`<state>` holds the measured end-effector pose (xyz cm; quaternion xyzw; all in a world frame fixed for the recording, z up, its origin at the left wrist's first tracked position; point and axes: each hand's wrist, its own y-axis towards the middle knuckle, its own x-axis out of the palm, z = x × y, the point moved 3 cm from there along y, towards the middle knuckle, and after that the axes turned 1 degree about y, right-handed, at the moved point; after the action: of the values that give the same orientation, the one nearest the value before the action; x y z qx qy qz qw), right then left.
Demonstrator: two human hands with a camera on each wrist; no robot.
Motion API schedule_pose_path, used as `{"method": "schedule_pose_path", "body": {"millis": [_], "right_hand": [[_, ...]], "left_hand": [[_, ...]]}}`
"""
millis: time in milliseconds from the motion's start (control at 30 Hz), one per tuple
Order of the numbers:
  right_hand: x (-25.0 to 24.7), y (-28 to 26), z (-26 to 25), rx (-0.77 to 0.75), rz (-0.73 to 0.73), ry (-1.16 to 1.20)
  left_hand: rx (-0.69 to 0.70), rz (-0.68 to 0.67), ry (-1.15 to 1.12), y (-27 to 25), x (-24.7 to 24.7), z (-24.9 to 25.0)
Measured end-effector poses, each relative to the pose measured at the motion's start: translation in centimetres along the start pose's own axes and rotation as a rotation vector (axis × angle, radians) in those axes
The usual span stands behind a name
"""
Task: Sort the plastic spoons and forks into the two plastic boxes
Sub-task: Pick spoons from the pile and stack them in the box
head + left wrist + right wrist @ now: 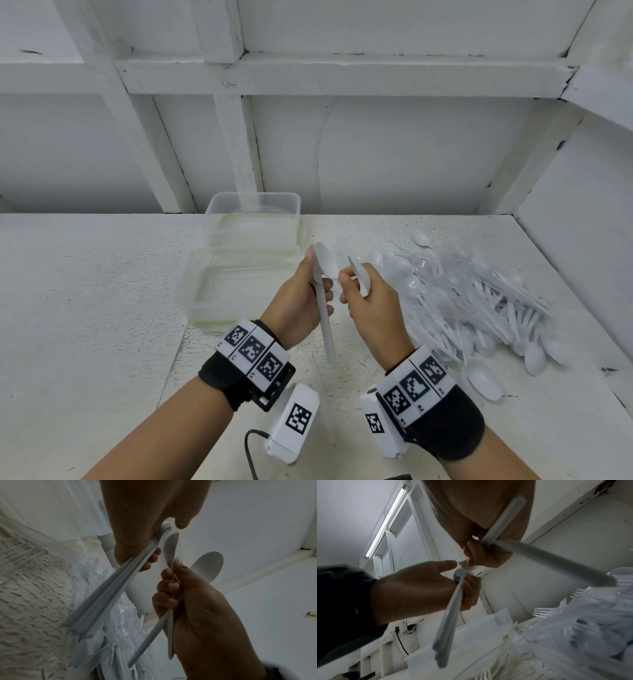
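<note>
My left hand [301, 298] grips a bunch of white plastic cutlery [118, 582] upright, with fork tines [166, 527] showing at its top. Close to its right, my right hand [370, 305] holds two white spoons [206, 566] by their handles, bowls up. One spoon bowl [325, 263] stands almost against the left hand's bunch. Both hands hover above the table, just right of two clear plastic boxes: a near one [191, 298] and a far one [253, 196]. I see nothing inside either box.
A big heap of white spoons and forks [479, 301], partly in clear wrap, lies on the table at the right. Loose spoons [483, 380] lie at its near edge. White walls close in behind and on the right.
</note>
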<state>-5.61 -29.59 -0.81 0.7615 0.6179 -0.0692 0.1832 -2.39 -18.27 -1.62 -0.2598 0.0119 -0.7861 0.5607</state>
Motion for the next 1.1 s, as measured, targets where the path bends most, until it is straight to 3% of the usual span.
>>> {"method": "schedule_pose_path", "body": {"millis": [267, 433, 567, 667, 867, 1000, 1100], "right_hand": [[0.6, -0.1, -0.4, -0.071, -0.049, -0.117], [-0.1, -0.1, -1.0, -0.144, -0.145, -0.402], [-1.2, 0.5, -0.8, 0.077, -0.214, -0.333], [-1.3, 0.9, -0.7, 0.213, -0.294, -0.079], [-0.5, 2.1, -0.5, -0.02, 0.006, -0.122], [1.4, 1.5, -0.6, -0.138, -0.004, -0.237], [1.4, 1.4, -0.9, -0.132, -0.026, -0.328]], "left_hand": [[0.071, -0.072, 0.135, -0.1, 0.0, -0.2], [0.087, -0.055, 0.089, 0.1, -0.4, -0.4], [0.111, 0.007, 0.083, 0.3, -0.8, -0.2], [0.098, 0.05, 0.061, 0.5, -1.0, -0.1], [0.073, 0.044, 0.077, 0.6, -0.4, -0.4], [0.093, 0.02, 0.078, 0.6, 0.2, -0.4], [0.09, -0.014, 0.019, 0.5, -0.1, -0.1]]}}
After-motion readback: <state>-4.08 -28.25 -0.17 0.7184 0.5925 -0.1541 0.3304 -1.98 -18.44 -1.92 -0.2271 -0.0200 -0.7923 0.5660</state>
